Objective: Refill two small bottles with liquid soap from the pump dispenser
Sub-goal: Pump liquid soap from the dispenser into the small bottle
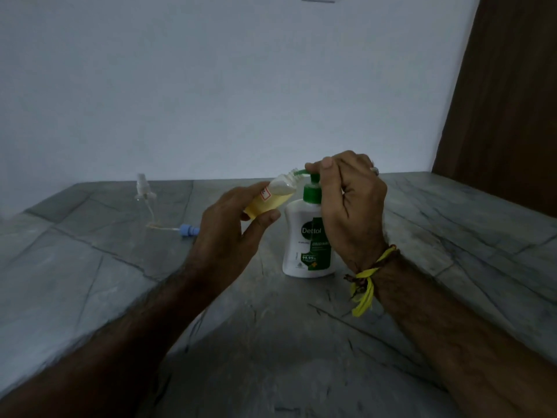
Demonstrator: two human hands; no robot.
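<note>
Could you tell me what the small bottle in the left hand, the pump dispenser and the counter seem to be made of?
Small bottle: translucent, soft-looking plastic; yellowish liquid shows through.
Pump dispenser: opaque white plastic with a slight sheen, printed label, green plastic pump head.
Counter: probably stone, grey with dark veins and seams, matte in this dim light.

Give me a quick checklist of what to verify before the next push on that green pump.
1. Small yellow bottle gripped by the left hand: ok.
2. Bottle's open neck at the green pump nozzle: ok, they meet.
3. Right hand on the pump head: ok, fingertips on top.
4. Dettol dispenser upright on the stone counter: ok.
5. Room left in the yellow bottle: cannot tell.
6. Second, clear bottle ready for its turn: not ok, spray top appears on.
</note>
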